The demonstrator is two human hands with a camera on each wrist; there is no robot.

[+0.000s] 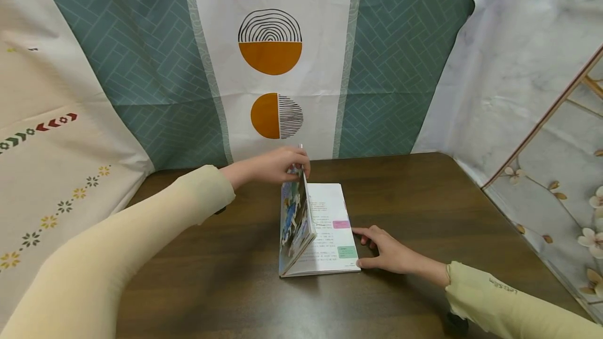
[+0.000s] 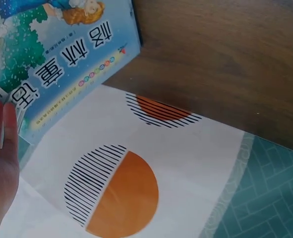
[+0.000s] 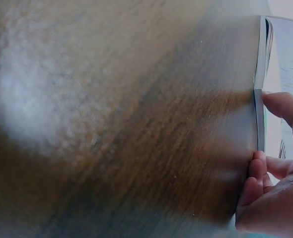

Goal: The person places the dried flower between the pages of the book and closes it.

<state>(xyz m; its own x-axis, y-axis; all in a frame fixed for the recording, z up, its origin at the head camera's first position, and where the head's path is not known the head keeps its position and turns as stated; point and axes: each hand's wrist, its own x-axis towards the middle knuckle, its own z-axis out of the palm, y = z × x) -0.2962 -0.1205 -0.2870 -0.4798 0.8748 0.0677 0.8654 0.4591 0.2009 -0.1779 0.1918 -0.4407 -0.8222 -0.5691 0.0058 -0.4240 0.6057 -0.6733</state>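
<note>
A book (image 1: 325, 208) lies spread on the table, its left part of pages and cover standing steeply up from the spine. My left hand (image 1: 287, 164) grips the top edge of that raised part, fingers bent over it. In the left wrist view the blue illustrated cover (image 2: 62, 64) with large white characters faces the camera, and part of the left hand (image 2: 2, 148) shows beside it. Flat on the table lies the right page, with pink and green boxes. My right hand (image 1: 388, 250) rests at its right edge, thumb at the near corner and index finger extended to the edge higher up.
The brown wooden table (image 1: 212, 297) surrounds the book. Behind it hangs a patterned cloth (image 1: 320, 61) with orange half circles and green panels, meeting the table's back edge. Further cloths hang at left and right, the right one with a flower print (image 1: 591, 239).
</note>
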